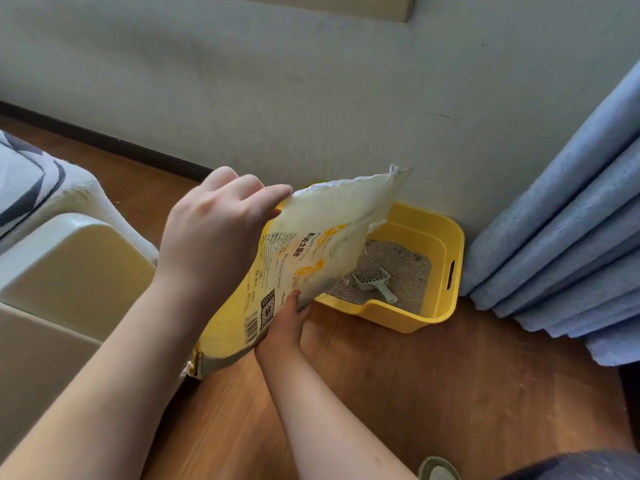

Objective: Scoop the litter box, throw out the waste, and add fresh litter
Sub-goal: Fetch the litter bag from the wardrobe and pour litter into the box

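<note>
Head view: both hands are holding a litter bag tilted above the near-left part of a yellow litter box, which is sitting on the wood floor against the wall. The left hand is gripping the bag's upper edge, fingers curled over it. The right hand is supporting the bag from beneath, thumb pressing on its printed face. The bag's torn open end is pointing up toward the wall. A pale scoop is lying on grey litter inside the box. Blue curtain is hanging just beside the box.

One bag — one box — one scoop
</note>
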Demonstrator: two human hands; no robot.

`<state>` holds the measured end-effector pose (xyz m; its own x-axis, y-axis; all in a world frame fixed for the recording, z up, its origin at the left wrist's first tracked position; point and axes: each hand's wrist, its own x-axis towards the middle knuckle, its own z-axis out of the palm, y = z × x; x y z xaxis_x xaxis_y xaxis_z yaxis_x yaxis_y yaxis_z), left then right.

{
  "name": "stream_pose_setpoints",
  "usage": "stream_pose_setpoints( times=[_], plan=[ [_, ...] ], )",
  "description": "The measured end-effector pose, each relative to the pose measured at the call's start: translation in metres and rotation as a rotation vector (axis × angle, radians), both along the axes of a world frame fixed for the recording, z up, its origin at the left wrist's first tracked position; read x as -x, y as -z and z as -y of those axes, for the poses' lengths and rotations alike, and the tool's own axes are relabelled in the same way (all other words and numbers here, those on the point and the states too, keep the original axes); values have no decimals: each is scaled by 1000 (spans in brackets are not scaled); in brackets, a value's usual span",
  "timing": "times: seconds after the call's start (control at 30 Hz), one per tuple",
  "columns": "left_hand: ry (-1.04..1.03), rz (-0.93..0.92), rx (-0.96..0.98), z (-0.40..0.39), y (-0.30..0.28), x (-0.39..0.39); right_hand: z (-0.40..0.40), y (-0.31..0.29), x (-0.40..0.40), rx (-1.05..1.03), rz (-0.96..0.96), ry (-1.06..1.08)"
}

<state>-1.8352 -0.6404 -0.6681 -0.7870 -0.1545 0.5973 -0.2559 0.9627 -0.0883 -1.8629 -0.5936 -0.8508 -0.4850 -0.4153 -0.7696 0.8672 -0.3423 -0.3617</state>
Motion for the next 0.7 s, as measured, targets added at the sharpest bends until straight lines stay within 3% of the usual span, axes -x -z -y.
stream_pose_setpoints(
  times=[0.7],
  plan=[
    [28, 2, 35, 3, -2, 6, 0, -4, 2, 42, -44, 93]
  ],
)
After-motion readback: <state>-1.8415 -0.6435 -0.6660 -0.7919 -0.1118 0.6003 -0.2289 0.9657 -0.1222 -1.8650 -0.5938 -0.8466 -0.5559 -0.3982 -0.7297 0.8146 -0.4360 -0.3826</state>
